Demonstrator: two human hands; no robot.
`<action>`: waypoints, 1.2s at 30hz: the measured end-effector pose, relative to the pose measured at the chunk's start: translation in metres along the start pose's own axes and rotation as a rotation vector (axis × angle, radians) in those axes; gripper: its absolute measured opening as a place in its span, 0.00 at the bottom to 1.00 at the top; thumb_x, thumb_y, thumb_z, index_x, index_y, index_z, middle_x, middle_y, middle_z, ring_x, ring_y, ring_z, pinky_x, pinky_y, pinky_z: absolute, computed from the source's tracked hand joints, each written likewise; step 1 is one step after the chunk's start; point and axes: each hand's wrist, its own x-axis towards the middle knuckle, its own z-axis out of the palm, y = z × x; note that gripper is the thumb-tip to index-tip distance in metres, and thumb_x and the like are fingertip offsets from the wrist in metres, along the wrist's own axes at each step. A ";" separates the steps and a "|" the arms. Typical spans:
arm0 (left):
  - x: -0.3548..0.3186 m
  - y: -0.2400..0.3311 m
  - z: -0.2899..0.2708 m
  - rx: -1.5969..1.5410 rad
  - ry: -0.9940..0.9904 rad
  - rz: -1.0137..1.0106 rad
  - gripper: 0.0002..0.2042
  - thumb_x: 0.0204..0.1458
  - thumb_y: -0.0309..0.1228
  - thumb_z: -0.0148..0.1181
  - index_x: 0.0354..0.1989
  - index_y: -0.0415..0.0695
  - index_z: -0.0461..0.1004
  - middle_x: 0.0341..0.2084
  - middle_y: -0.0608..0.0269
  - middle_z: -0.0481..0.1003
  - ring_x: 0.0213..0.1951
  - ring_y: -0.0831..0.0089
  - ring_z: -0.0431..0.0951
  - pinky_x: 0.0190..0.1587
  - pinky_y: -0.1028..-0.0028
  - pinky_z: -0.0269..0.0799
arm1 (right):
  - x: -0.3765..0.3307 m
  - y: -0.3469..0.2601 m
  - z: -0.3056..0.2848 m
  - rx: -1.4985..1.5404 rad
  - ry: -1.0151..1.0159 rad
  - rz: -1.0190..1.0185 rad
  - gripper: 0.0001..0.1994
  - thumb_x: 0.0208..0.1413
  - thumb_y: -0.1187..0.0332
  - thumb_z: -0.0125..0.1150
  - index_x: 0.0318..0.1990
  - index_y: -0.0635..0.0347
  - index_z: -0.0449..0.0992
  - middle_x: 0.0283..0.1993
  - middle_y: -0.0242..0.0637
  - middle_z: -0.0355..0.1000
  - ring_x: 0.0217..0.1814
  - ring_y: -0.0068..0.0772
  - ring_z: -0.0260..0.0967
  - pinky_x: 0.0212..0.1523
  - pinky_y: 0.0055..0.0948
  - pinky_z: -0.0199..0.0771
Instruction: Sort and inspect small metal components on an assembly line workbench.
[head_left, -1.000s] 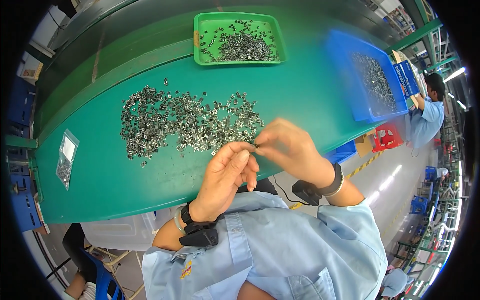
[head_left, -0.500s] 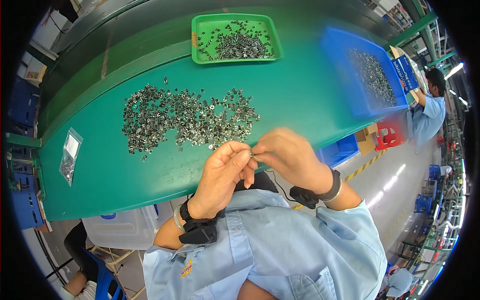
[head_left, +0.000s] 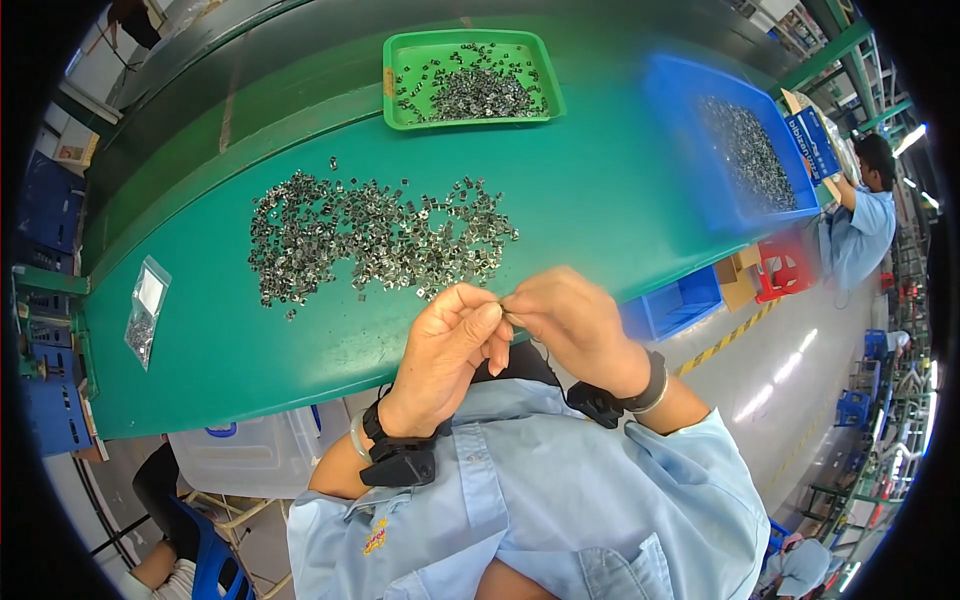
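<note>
Near the table's front edge, my left hand (head_left: 440, 345) and my right hand (head_left: 580, 325) meet fingertip to fingertip. Thumb and forefinger of each are pinched together around a tiny metal part (head_left: 502, 308), mostly covered by the fingers. Just beyond my hands, a loose pile of small square metal parts (head_left: 385, 235), silver and dark, spreads over the green tabletop (head_left: 270, 360). Behind that pile stands a shallow green tray (head_left: 475, 124) with more of these parts heaped inside.
A blue bin (head_left: 685, 130) of small metal parts stands at the right. A clear zip bag (head_left: 146, 312) lies at the far left. Below the table are a lidded clear plastic box (head_left: 245, 455), an open blue crate (head_left: 685, 303) and a red stool (head_left: 785, 268). Another person (head_left: 862, 225) works at far right.
My right hand and wrist have shifted slightly, with the fingertips still together at the left hand. The piles, tray and bin stay put.
</note>
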 end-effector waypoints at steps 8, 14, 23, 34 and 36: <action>0.000 -0.001 0.006 -0.015 -0.014 -0.039 0.07 0.58 0.32 0.53 0.36 0.42 0.66 0.24 0.62 0.73 0.22 0.76 0.72 0.24 0.78 0.67 | -0.009 0.000 0.003 0.202 0.054 0.080 0.10 0.47 0.80 0.62 0.39 0.62 0.74 0.35 0.38 0.73 0.37 0.35 0.71 0.34 0.28 0.71; 0.000 -0.002 0.010 0.042 -0.009 -0.041 0.07 0.58 0.32 0.53 0.35 0.42 0.66 0.22 0.63 0.72 0.22 0.77 0.72 0.23 0.79 0.66 | -0.015 0.003 0.001 0.247 0.039 0.103 0.10 0.47 0.80 0.62 0.39 0.61 0.74 0.36 0.37 0.72 0.37 0.35 0.71 0.35 0.29 0.70; 0.002 -0.002 0.012 0.130 0.011 -0.072 0.07 0.59 0.33 0.51 0.35 0.43 0.65 0.22 0.63 0.72 0.22 0.76 0.71 0.24 0.77 0.66 | -0.016 0.009 -0.002 0.048 0.053 -0.019 0.08 0.45 0.78 0.63 0.34 0.59 0.73 0.33 0.34 0.72 0.34 0.34 0.71 0.32 0.31 0.66; 0.000 -0.007 0.006 -0.146 -0.057 -0.145 0.07 0.60 0.34 0.50 0.36 0.44 0.65 0.24 0.61 0.73 0.22 0.74 0.71 0.24 0.75 0.65 | -0.014 0.008 0.000 0.139 0.085 -0.035 0.08 0.44 0.78 0.63 0.33 0.60 0.72 0.31 0.35 0.72 0.32 0.35 0.72 0.33 0.30 0.68; 0.001 -0.008 0.004 -0.178 -0.071 -0.153 0.07 0.59 0.34 0.51 0.36 0.44 0.65 0.23 0.61 0.72 0.22 0.74 0.71 0.23 0.75 0.64 | -0.013 0.007 0.000 0.141 0.079 -0.041 0.08 0.44 0.79 0.63 0.33 0.61 0.72 0.30 0.36 0.72 0.32 0.35 0.72 0.33 0.30 0.69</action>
